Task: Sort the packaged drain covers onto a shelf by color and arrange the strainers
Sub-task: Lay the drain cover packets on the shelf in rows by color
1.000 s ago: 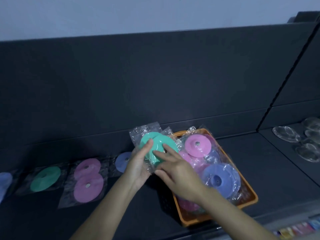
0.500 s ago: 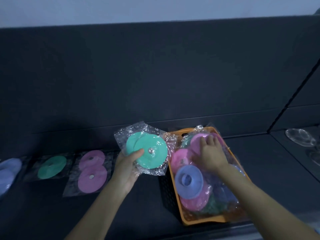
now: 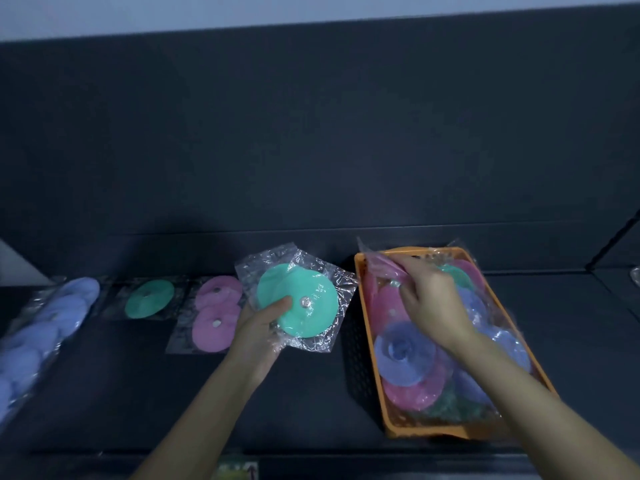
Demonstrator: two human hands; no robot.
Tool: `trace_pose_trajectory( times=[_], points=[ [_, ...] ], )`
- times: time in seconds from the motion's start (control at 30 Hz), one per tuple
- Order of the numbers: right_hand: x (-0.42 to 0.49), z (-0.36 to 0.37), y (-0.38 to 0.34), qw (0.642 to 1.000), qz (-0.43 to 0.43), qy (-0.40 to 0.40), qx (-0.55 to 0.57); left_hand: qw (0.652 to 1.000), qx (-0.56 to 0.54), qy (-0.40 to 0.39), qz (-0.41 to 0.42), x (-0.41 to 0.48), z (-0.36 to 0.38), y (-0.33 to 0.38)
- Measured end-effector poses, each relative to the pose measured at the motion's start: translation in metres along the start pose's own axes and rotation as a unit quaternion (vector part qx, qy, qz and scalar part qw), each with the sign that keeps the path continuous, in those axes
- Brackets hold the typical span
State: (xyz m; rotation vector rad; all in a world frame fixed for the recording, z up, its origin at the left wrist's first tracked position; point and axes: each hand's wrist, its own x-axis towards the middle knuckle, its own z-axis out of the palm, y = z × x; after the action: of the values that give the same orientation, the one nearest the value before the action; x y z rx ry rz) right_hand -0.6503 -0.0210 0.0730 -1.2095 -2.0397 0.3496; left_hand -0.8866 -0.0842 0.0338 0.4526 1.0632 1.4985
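My left hand (image 3: 258,329) grips two green packaged drain covers (image 3: 304,301) by their lower left edge, holding them above the dark shelf. My right hand (image 3: 431,299) reaches into the orange basket (image 3: 391,420) and pinches the clear wrapper of a pink packaged cover (image 3: 382,268), lifting its corner over the basket's far left rim. Inside the basket lie more pink, blue (image 3: 403,355) and green packaged covers. On the shelf to the left lie two pink covers (image 3: 214,317), one green cover (image 3: 149,298) and a row of blue covers (image 3: 52,327).
The dark shelf surface (image 3: 304,393) runs between the laid-out covers and the basket. A dark back panel (image 3: 311,150) rises behind everything. A vertical divider (image 3: 613,244) stands at the right, with a clear strainer's edge (image 3: 635,275) beyond it.
My right hand left the green covers, reached into the basket and took hold of a pink cover's wrapper. My left hand kept the green covers and shifted slightly left.
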Motion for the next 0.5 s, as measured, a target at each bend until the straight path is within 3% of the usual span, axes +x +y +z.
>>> trace_pose_trajectory(
  times=[0.27,0.5],
  points=[
    [-0.007,0.051,-0.065,0.999,0.004,-0.047,0.017,0.999,0.012,0.037,0.014,0.0,-0.069,0.028],
    [-0.017,0.12,-0.11,0.99,-0.006,-0.139,0.034,0.998,0.023,0.047,0.029,-0.001,-0.147,0.065]
  ],
)
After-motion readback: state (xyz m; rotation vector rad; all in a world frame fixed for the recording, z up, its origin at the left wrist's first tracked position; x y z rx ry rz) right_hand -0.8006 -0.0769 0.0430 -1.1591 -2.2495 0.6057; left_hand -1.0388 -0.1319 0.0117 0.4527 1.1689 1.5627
